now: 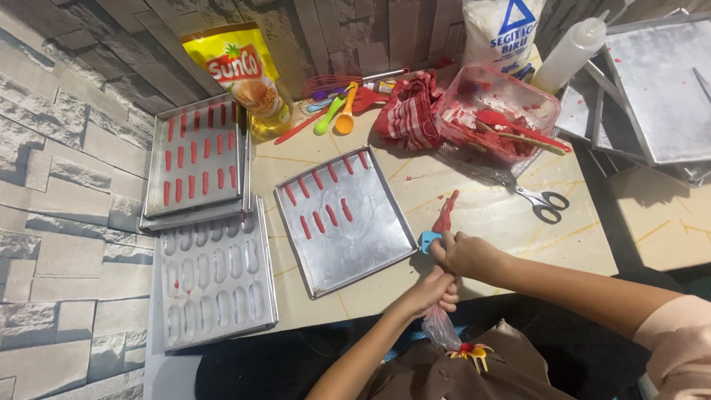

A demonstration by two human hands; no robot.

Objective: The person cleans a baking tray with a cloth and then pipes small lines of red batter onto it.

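**Both hands gripping a piping bag of red batter beside a half-filled tray**

The right hand (465,254) is closing around the upper part of a clear piping bag (442,320), just behind a small blue scraper (429,241) that is pressing against the plastic. The left hand (435,291) is clamping its fingers on the bag directly below the right, the two hands touching. The red-stained end of the bag (446,211) is sticking up past the right hand toward the table, while the loose tail is hanging down over the person's lap.

Just to the left of the hands, a square metal tray (370,237) is lying on the table (489,222), carrying short red strips of batter (324,210) across its far half, the near half bare. Further left, a second tray (194,159) full of red strips is resting on a moulded oval-cavity pan (213,278). Scissors (544,201) are lying near the right hand, and behind them a clear tub (498,111) smeared red is holding a red spatula (511,126)
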